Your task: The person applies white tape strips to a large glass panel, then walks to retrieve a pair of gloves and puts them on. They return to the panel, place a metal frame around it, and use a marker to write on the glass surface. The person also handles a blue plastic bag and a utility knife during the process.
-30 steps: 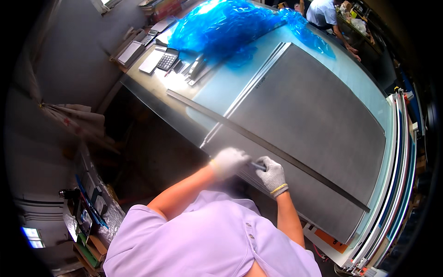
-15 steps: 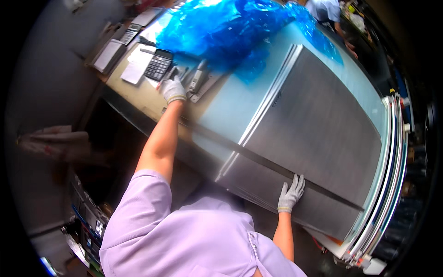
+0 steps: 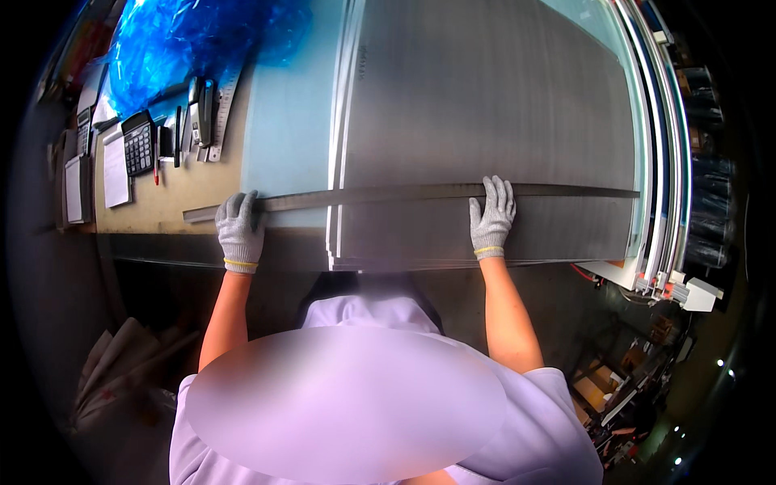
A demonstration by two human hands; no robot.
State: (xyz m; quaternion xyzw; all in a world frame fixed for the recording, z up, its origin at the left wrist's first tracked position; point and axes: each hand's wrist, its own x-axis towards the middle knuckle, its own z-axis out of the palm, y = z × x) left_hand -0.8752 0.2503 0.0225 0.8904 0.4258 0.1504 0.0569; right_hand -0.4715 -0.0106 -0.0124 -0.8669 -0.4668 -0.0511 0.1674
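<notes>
While both my gloved hands press down on a long metal straightedge (image 3: 404,195), it lies across the workbench (image 3: 174,190) in front of me, its long axis running left to right. My left hand (image 3: 239,230) lies flat and open on the straightedge near its left end, fingers spread and pointing away from me, not wrapped around anything. My right hand (image 3: 493,215) lies the same way, palm down and fingers splayed, over the straightedge further along, with a long stretch of it carrying on to the right beyond my fingertips. So the left hand is nearer an end, and the right sits closer to the middle.

The straightedge is a thin, narrow, dull grey strip, bowed slightly by the lens. Its left part crosses a pale blue sheet (image 3: 287,121); the rest lies on a big grey metal sheet (image 3: 485,97) with a brushed, matt surface, near that sheet's edge closest to me.

Further left on the bare tan bench top are a black calculator (image 3: 138,144), a white notepad (image 3: 115,171), a red pen (image 3: 156,166) and a steel ruler (image 3: 221,113). Crumpled blue plastic film (image 3: 186,40) is heaped at the far left. White and blue rails (image 3: 667,145) run along the right side.
</notes>
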